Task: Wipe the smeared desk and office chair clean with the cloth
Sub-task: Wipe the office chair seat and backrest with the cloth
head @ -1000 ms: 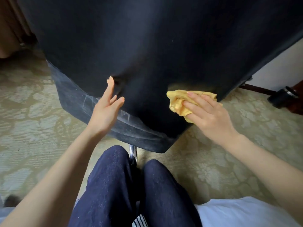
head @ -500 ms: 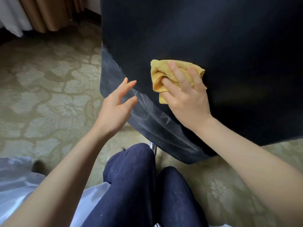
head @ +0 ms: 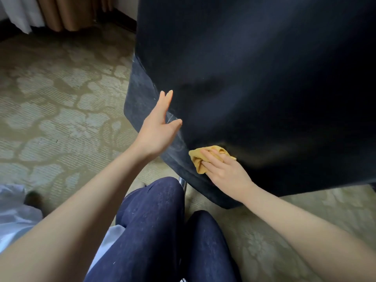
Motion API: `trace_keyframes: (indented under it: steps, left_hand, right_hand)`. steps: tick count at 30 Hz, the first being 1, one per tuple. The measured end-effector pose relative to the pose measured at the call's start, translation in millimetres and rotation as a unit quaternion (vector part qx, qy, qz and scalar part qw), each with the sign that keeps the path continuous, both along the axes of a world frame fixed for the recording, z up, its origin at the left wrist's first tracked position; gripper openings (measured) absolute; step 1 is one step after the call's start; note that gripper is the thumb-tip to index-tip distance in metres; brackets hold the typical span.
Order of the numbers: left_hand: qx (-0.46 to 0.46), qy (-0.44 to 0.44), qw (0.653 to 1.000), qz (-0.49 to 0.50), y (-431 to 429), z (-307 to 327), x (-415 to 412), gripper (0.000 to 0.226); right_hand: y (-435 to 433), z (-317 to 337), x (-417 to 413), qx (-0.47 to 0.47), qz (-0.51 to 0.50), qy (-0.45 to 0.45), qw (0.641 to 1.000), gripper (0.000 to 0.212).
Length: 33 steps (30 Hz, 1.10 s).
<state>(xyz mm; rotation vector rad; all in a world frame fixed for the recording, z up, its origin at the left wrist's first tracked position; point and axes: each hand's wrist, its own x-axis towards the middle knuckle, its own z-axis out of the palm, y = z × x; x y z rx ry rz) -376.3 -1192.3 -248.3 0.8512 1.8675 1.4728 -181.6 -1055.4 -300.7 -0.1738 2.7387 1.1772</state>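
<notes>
risk: big dark upholstered office chair (head: 254, 88) may swivel away under the wipe, leaving pale streaks (head: 140, 92) on its edge | left hand (head: 157, 129): fingers straight, spread, holding nothing, at chair edge | crumpled yellow cloth (head: 198, 160): low on chair | right hand (head: 225, 171): flat fingers press it

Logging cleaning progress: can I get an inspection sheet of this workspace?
Surface: black padded office chair back, whitish streaks along its left edge band.
Job's things: crumpled yellow cloth, low on the chair; desk not in view.
Clutter: white fabric, lower left.
Hands: right hand presses the cloth to the chair; left hand open beside the streaked edge, contact unclear.
Cables: nothing seen.
Surroundings: patterned beige carpet, brown curtains.
</notes>
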Motion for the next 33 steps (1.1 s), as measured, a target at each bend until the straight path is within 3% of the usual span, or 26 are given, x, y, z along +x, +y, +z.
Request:
trace_keyframes:
  steps: [4,7,10,15,20,26,33]
  left_hand:
    - [0.014,0.02,1.0,-0.012,10,9,-2,0.076]
    - [0.013,0.027,1.0,-0.008,14,14,-1,0.074]
    - [0.014,0.029,0.999,-0.008,14,14,-1,0.07]
    - [0.011,0.048,0.997,0.054,13,4,-13,0.052]
    - [0.003,0.048,0.993,0.104,7,-11,-41,0.045]
    - [0.003,0.004,0.982,0.19,0,-19,-62,0.048]
    - [0.007,0.014,0.985,0.174,5,-10,-53,0.061]
  right_hand:
    - [10,39,43,0.022,0.025,-0.044,0.998,0.037]
    - [17,76,54,0.024,0.054,-0.018,0.998,0.026]
    - [16,113,37,0.034,0.066,0.051,0.996,0.036]
    - [4,148,-40,0.068,0.12,0.218,0.966,0.016]
    - [-6,142,-136,0.093,0.105,0.33,0.933,0.019]
    - [-19,90,-206,0.074,0.022,0.315,0.946,0.032]
    - [-16,6,-168,0.047,-0.036,0.119,0.991,0.046]
